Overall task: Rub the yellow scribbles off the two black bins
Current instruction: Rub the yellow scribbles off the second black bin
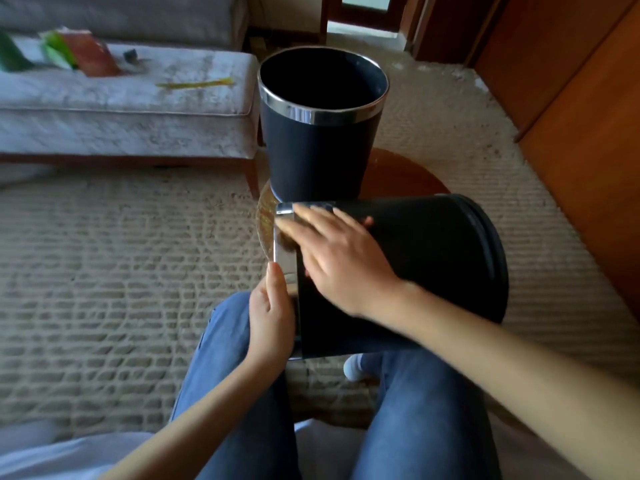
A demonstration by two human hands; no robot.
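The tipped bin (pixel 433 258) lies on its side over the person's knees, and rubbing it appears to be the step in hand. The left grip (pixel 273 313) clasps its chrome rim (pixel 285 251). The right grip (pixel 332 251) presses flat and open-fingered on the wall beside that rim. No yellow mark or cloth shows. The upright bin (pixel 318 150) stands just beyond. The next move probably calls for rotating the tipped bin to check its hidden side.
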